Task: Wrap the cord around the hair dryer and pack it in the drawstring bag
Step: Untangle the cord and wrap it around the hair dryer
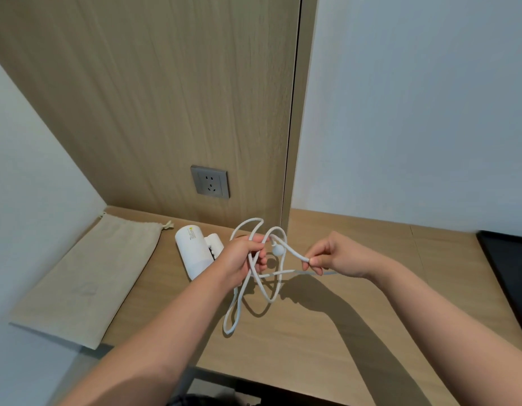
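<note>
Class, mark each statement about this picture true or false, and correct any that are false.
1. The hair dryer is already inside the bag. False: it lies on the table beside the bag.
2. The left hand and the right hand both hold the cord. True.
3. The cord is plugged into the wall socket. False: nothing is in the socket.
4. The bag lies flat to the left of the hair dryer. True.
5. The cord is wound tightly round the hair dryer. False: it hangs in loose loops between the hands.
</note>
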Action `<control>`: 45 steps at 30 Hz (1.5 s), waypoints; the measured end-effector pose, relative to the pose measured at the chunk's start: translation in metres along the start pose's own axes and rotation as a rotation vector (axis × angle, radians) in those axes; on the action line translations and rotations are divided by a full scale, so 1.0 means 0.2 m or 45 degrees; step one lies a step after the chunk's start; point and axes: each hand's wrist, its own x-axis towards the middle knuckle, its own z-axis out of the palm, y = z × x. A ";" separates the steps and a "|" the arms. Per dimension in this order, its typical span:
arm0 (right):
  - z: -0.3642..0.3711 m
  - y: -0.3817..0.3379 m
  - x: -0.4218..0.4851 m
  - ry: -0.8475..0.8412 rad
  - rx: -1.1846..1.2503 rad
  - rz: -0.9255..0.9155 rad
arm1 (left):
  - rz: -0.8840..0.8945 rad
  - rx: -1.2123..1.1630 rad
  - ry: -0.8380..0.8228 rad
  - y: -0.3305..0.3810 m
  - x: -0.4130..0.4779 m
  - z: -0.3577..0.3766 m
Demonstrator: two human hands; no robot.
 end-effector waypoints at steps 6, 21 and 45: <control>0.06 0.00 0.06 0.136 -0.402 0.064 | -0.116 0.168 -0.034 0.01 0.01 0.03; -0.02 0.12 0.14 0.328 -0.041 0.181 | -0.080 0.607 -0.244 0.02 0.00 -0.02; -0.27 0.65 0.00 1.448 1.284 0.858 | 0.232 0.663 0.000 0.01 0.03 0.01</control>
